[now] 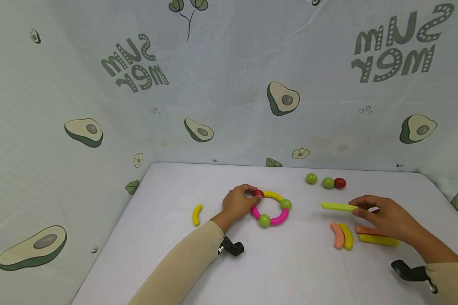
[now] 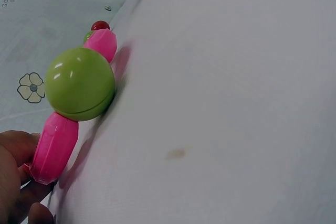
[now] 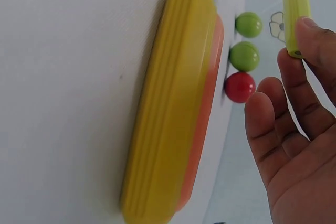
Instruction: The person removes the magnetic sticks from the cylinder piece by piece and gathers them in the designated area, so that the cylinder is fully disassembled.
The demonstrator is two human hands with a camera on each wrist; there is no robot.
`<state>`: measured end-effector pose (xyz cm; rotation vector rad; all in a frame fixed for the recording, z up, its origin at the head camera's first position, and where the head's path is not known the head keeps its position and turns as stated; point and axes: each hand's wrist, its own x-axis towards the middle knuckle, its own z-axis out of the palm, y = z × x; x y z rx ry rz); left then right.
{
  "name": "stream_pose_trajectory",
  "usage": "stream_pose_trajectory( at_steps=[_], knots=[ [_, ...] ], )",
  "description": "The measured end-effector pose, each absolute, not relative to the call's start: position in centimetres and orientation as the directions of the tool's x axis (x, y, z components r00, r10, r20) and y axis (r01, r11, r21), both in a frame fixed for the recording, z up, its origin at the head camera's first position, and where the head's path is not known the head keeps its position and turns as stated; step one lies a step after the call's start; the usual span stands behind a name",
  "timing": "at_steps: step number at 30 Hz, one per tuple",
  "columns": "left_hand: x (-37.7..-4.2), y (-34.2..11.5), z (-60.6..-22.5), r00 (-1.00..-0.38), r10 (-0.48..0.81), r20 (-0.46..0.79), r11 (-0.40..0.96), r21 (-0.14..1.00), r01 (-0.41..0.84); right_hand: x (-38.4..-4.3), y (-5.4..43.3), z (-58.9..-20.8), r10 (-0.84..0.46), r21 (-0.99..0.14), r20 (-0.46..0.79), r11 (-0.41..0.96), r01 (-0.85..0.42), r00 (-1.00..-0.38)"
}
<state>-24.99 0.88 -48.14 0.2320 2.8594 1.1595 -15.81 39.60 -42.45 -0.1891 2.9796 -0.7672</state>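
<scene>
A ring of toy pieces lies on the white table at the centre, joining a red ball, a yellow curved piece, two green balls and two pink curved pieces. My left hand holds the ring at its left side, fingers and thumb about the red ball. Close up in the left wrist view are a pink piece and a green ball. Between thumb and fingertips, my right hand pinches a yellow-green straight stick above the table; it points left.
Below the right hand lie a straight yellow piece, a straight orange piece, and curved orange and yellow pieces. Loose green and red balls sit at the back right. Another yellow curved piece lies left.
</scene>
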Motion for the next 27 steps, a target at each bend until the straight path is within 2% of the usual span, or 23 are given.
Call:
stream_pose_trajectory(
  at_steps=[27],
  knots=[
    [-24.9, 0.7, -47.9, -0.987, 0.162, 0.001, 0.701, 0.704, 0.115, -14.4, 43.7, -43.6, -0.022, -0.450, -0.074, 0.893, 0.014, -0.997]
  ],
)
